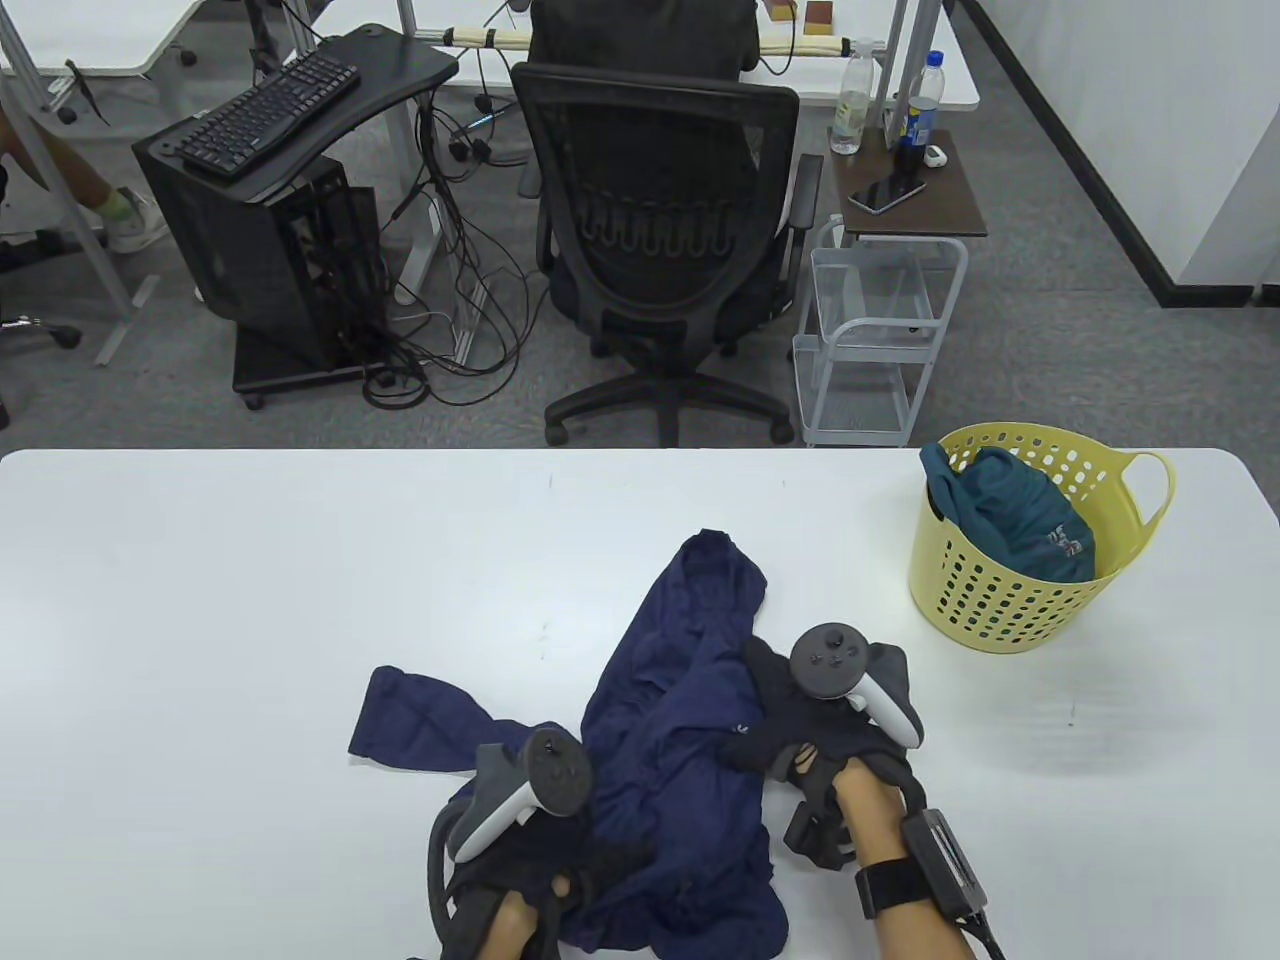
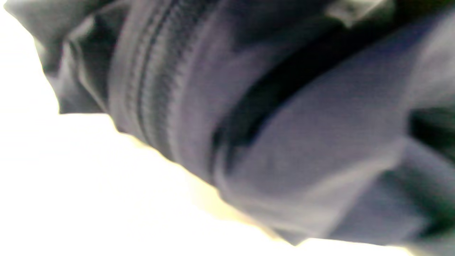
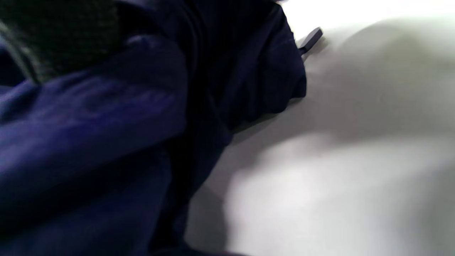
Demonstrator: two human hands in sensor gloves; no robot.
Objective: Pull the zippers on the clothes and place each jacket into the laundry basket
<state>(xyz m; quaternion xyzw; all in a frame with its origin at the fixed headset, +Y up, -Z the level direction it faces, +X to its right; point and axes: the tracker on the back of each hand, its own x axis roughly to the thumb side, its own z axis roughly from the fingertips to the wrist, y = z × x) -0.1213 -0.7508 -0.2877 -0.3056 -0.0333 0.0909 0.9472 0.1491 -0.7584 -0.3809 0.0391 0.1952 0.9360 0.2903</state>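
Note:
A navy jacket (image 1: 680, 700) lies crumpled on the white table (image 1: 250, 600), front centre. My left hand (image 1: 590, 865) grips its lower folds near the table's front edge. My right hand (image 1: 775, 735) is curled on a bunch of cloth at the jacket's right side. The left wrist view is blurred and filled by the jacket's closed zipper (image 2: 153, 81). In the right wrist view, navy cloth (image 3: 89, 124) fills the left and a small zipper tab (image 3: 311, 37) sticks out onto the table. A yellow laundry basket (image 1: 1000, 620) stands at the right with a teal garment (image 1: 1010, 510) inside.
Beyond the table's far edge stand a black office chair (image 1: 660, 200), a white wire cart (image 1: 870, 340) and a desk with a keyboard (image 1: 270, 110). One jacket sleeve (image 1: 420, 720) spreads out to the left of my hands.

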